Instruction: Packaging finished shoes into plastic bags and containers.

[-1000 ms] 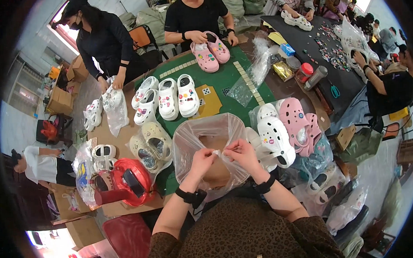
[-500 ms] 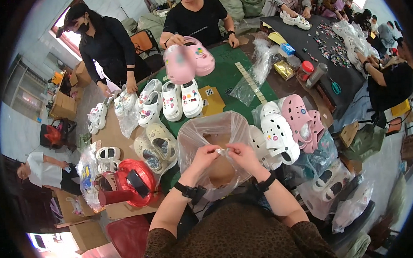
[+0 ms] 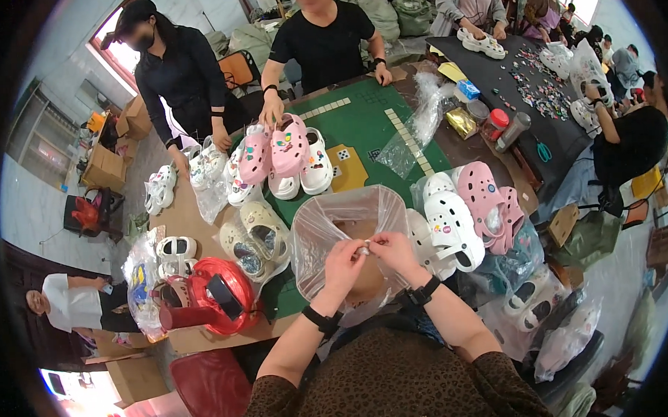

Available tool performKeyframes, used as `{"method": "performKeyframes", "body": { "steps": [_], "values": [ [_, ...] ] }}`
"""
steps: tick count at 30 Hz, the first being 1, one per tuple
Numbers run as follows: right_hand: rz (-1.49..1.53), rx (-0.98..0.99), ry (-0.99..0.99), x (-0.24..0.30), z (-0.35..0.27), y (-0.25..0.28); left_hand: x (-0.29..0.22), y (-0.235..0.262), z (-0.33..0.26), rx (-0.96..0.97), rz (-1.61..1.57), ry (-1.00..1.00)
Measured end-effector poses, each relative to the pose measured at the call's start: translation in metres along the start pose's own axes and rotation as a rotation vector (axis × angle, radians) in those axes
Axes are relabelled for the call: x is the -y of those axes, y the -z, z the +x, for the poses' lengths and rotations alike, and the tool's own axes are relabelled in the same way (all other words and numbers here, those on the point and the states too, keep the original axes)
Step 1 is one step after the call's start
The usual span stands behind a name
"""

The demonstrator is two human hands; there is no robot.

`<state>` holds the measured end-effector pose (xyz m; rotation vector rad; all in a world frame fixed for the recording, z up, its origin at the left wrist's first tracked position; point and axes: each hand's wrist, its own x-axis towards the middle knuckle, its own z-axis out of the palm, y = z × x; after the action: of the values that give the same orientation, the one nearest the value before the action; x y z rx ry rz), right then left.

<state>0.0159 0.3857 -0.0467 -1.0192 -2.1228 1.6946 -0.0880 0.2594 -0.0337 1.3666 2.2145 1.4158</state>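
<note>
My left hand [image 3: 344,264] and my right hand [image 3: 394,252] meet over a bin lined with a clear plastic bag [image 3: 316,220]. Fingertips of both are pinched together around a small whitish bit, too small to name. Brown shows at the bottom of the bin. Just right of my right hand, a white clog with charms [image 3: 454,226] leans with other clogs, and a pink clog [image 3: 480,187] lies behind it. To the left of the bin sits a pair of cream clogs [image 3: 265,227] in clear plastic.
Across the green table [image 3: 375,108], a person in black holds pink clogs [image 3: 290,145] above white ones. Another person handles bagged white clogs [image 3: 209,167] at the left. A red round container [image 3: 219,293] stands near left; a red-lidded jar [image 3: 495,123] and scissors [image 3: 543,151] lie right.
The person opposite has lowered the pink clogs from mid-air to the white pair on the table. My hands stay together over the bin, still pinching, with the fingers slightly shifted.
</note>
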Motion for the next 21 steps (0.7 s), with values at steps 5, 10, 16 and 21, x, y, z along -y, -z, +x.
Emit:
{"method": "performKeyframes", "body": {
  "steps": [5, 10, 16, 21],
  "values": [
    [0.197, -0.004, 0.028, 0.004, -0.003, 0.003, -0.010, 0.003, 0.008, 0.045, -0.068, 0.227],
    [0.243, 0.067, 0.056, -0.005, 0.001, 0.009, -0.001, 0.007, 0.017, 0.139, 0.118, 0.068],
    [0.183, 0.167, -0.026, -0.004, 0.008, 0.020, -0.006, 0.011, 0.027, 0.227, 0.329, -0.077],
    [0.143, 0.178, 0.035, -0.006, 0.009, 0.023, -0.002, 0.008, 0.022, 0.200, 0.044, 0.112]
  ]
}}
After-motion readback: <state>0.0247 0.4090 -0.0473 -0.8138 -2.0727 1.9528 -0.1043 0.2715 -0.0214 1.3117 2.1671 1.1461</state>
